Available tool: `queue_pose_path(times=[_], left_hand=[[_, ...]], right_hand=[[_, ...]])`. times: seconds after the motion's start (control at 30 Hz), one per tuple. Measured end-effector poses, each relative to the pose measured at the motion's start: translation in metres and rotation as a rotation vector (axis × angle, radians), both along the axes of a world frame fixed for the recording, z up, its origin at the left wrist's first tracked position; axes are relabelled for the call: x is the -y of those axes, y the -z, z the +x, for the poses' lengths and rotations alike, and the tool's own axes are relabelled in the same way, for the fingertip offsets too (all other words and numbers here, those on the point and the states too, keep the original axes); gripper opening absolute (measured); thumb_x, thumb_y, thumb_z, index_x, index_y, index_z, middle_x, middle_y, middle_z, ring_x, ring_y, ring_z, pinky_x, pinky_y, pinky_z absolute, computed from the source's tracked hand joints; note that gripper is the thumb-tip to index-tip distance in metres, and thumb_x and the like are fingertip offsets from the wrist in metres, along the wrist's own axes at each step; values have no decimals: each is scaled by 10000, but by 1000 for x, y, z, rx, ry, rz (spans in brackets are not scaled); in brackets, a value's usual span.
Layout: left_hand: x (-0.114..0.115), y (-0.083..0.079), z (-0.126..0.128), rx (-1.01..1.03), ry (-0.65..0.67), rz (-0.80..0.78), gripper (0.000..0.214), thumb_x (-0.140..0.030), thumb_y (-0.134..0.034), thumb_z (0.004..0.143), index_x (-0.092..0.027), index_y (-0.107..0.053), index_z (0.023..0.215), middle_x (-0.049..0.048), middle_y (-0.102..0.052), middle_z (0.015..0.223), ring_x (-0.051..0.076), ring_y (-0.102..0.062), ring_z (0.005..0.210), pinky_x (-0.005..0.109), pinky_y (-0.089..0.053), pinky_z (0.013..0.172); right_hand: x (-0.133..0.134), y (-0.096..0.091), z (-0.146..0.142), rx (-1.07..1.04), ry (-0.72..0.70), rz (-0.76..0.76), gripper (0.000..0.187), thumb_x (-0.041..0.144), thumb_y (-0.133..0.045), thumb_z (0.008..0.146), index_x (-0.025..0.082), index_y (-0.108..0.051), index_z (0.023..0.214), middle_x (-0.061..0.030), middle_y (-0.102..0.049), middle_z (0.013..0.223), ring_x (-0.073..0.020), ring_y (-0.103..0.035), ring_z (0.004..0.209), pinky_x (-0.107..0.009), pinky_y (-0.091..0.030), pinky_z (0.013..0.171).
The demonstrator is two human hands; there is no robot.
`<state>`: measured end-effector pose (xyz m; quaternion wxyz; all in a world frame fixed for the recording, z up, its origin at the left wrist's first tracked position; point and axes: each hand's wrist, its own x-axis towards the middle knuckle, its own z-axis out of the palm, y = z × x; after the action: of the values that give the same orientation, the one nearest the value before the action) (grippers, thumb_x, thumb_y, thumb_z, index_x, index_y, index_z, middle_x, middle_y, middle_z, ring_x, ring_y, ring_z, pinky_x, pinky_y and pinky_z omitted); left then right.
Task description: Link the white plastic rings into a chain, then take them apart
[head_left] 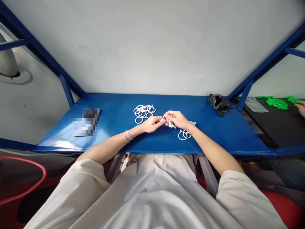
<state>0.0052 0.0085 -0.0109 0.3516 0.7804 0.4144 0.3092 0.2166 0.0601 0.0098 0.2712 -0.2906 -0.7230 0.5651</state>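
Both my hands meet over the middle of the blue table. My left hand is closed, thumb and fingers pinching the left side of a white plastic ring. On its other side my right hand grips the same ring, fingers curled. More white pieces show under the right fingers; whether they are held or lie on the table, I cannot tell. A pile of white rings with small knobs lies beyond my left hand. Several more such rings lie beside my right wrist, partly hidden by the forearm.
A crumpled black plastic bag sits at the table's back right. At the left lies a blurred flat object. Blue metal struts frame both sides. On a dark neighbouring table are green pieces and another person's hand.
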Motion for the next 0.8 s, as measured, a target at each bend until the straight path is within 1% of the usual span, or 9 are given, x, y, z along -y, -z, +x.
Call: queue_pose_path(times=[0.07,0.1,0.2,0.27,0.37,0.43,0.57,0.67,0.8], left_hand=[[0,0,1,-2,-12,6,608,-718,-469,1015,-185,-485,723,-51,-379,611,96,-317,563,270,-254,558],[0,1,1,5,-25,11,605,-714,-471,1016,-190,-467,714,-50,-378,609,98,-321,564,270,-256,560],[-1,1,0,42,-80,10,595,-702,-451,1027,-200,-433,707,-48,-388,608,105,-344,569,272,-272,567],[-1,1,-1,66,-103,-7,587,-694,-434,1035,-205,-428,711,-41,-412,616,113,-372,577,276,-299,579],[-1,0,-2,107,-102,-10,565,-661,-403,1058,-201,-493,744,-17,-470,643,139,-442,620,288,-363,617],[0,0,-2,136,-87,38,557,-630,-370,1081,-195,-554,786,5,-506,669,163,-492,675,304,-419,670],[-1,2,-1,173,-90,122,559,-588,-318,1112,-191,-628,871,48,-565,774,199,-538,773,342,-492,747],[-1,4,-1,208,-119,119,569,-587,-316,1118,-175,-688,990,68,-583,914,182,-541,755,345,-514,729],[0,7,0,269,-90,100,601,-630,-327,1103,-168,-707,1163,101,-577,1112,124,-513,673,328,-535,672]], right_hand=[[0,0,0,5,12,-13,468,653,-713,867,190,-671,924,-5,-636,648,-186,-648,617,-315,-518,627],[0,0,1,26,46,23,437,626,-701,881,191,-674,917,-5,-636,651,-179,-632,604,-307,-505,612],[-1,-2,5,147,203,266,295,473,-634,928,189,-680,865,-19,-665,710,-155,-570,604,-295,-451,611],[-2,-3,8,241,259,428,215,359,-593,932,190,-681,833,-22,-673,733,-154,-552,632,-298,-427,644],[-2,-4,10,337,203,574,159,242,-579,898,190,-671,780,-38,-674,776,-169,-581,691,-309,-431,702],[-1,-4,11,360,141,638,137,196,-585,878,189,-675,775,-63,-693,851,-189,-620,763,-319,-454,755],[-1,-1,10,413,13,632,147,153,-581,891,190,-721,868,-92,-729,976,-216,-678,881,-332,-499,840],[0,1,10,406,-45,581,141,225,-614,940,186,-722,1021,-108,-755,1068,-244,-712,963,-358,-530,882],[4,4,6,322,-45,485,384,448,-734,922,170,-693,1183,-157,-762,1217,-321,-725,1126,-441,-555,972]])
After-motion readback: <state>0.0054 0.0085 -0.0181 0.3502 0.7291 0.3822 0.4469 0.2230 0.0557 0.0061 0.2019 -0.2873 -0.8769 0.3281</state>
